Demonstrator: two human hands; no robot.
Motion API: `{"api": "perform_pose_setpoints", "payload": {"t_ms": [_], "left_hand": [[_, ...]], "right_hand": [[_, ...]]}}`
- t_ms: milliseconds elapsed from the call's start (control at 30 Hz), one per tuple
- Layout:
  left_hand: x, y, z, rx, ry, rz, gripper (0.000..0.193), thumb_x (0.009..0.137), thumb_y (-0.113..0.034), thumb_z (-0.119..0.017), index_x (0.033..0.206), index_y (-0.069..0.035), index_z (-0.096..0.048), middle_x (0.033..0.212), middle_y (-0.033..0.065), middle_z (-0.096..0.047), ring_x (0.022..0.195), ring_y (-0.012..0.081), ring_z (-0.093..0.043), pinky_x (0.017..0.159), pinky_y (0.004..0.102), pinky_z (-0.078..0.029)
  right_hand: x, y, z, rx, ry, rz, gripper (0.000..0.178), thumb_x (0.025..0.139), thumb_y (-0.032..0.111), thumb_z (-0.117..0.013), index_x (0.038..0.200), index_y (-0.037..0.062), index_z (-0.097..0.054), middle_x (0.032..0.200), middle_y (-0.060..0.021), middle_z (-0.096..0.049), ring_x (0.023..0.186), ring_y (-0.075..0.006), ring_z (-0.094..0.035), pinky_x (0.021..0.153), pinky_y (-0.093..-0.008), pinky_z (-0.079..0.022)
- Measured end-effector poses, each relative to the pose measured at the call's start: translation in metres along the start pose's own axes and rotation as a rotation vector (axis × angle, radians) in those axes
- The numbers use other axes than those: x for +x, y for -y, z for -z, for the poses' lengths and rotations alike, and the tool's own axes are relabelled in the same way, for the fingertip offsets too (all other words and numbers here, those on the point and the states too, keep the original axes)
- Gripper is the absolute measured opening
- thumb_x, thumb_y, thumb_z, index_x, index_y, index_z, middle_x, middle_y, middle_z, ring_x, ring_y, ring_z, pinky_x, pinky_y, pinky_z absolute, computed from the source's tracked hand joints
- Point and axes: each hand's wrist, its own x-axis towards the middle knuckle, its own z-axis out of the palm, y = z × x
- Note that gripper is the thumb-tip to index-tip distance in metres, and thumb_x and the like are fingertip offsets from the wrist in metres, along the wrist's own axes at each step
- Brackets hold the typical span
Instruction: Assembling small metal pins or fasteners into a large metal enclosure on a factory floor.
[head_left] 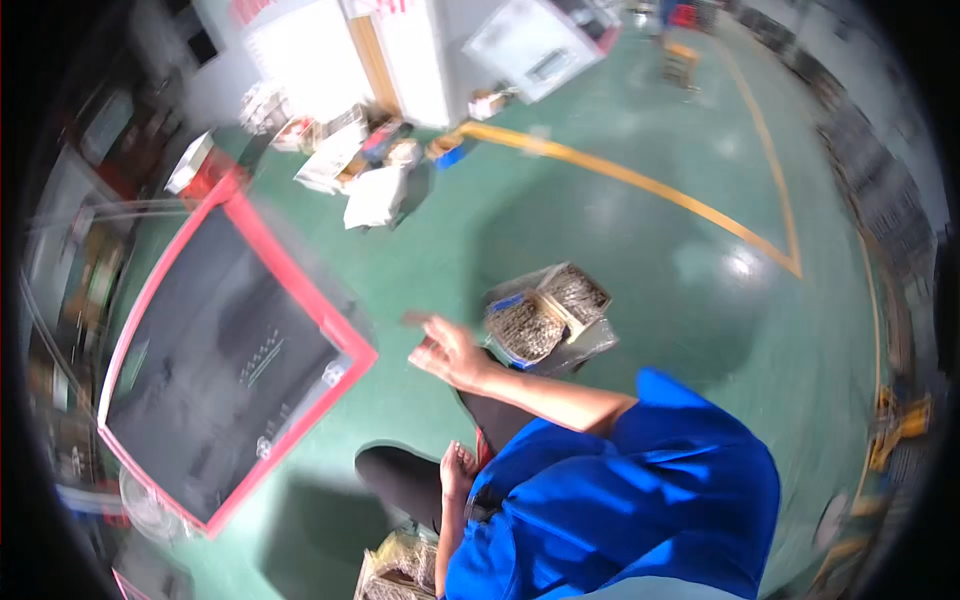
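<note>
My right hand (447, 352) reaches out in mid-air, its fingers stretched apart and blurred by motion. A small brownish shape by its fingertips is too smeared to tell as finger or object. My left hand (458, 466) is held close to my lap, its fingers curled closed; what they hold, if anything, is hidden. Left of both hands stands a large dark panel (215, 340) with a pinkish-red frame, tilted in view, with small pale fittings near its closest edge. Just beyond my right hand are two open boxes of small metal parts (525, 328), partly wrapped in clear plastic.
Another container with plastic wrapping (400, 568) sits low beside my left forearm. White bags (376, 196) and mixed goods lie on the green floor near the far wall. A yellow floor line (640, 180) crosses behind the boxes. A small stool (680, 65) stands far off.
</note>
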Motion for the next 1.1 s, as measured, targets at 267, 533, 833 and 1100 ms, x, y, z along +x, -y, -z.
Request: {"api": "perform_pose_setpoints", "payload": {"t_ms": [267,533,833,1100], "left_hand": [[0.006,-0.002,0.001,0.083,0.015,-0.026,0.033,0.096,-0.034,-0.045,0.075,-0.009,-0.045,0.062,0.0025,-0.043,0.048,0.011,-0.035,0.039,0.0224,-0.027],[0.012,0.001,0.002,0.059,0.02,-0.037,0.031,0.095,-0.034,-0.046,0.076,-0.01,-0.046,0.061,0.0018,-0.042,0.048,0.0111,-0.035,0.039,0.0227,-0.028],[-0.004,0.002,0.016,-0.068,-0.044,0.043,0.026,0.092,-0.029,-0.047,0.075,-0.01,-0.047,0.062,0.001,-0.042,0.047,0.0101,-0.035,0.039,0.0227,-0.024],[-0.07,0.028,0.044,-0.172,-0.054,0.074,0.027,0.092,-0.03,-0.047,0.075,-0.01,-0.047,0.061,0.0005,-0.041,0.047,0.0094,-0.034,0.039,0.0221,-0.024]], "right_hand": [[-0.022,0.038,-0.02,-0.211,0.343,0.138,0.068,0.083,0.016,-0.061,0.143,0.0113,-0.029,0.133,-0.0137,-0.047,0.07,-0.016,-0.063,0.055,-0.0261,-0.055],[-0.03,0.046,-0.025,-0.16,0.475,0.069,0.07,0.082,0.019,-0.063,0.143,0.0112,-0.029,0.09,-0.0111,-0.062,0.061,-0.0154,-0.061,0.058,-0.0283,-0.051],[-0.051,0.054,-0.061,-0.081,0.692,-0.133,0.069,0.078,0.012,-0.067,0.14,0.0131,-0.036,0.069,-0.0065,-0.058,0.059,-0.0158,-0.058,0.057,-0.0279,-0.048],[-0.051,0.045,-0.105,-0.064,0.991,0.104,0.073,0.069,0.01,-0.066,0.137,0.0107,-0.038,0.141,-0.0146,-0.039,0.066,-0.0217,-0.064,0.065,-0.0327,-0.054]]}}
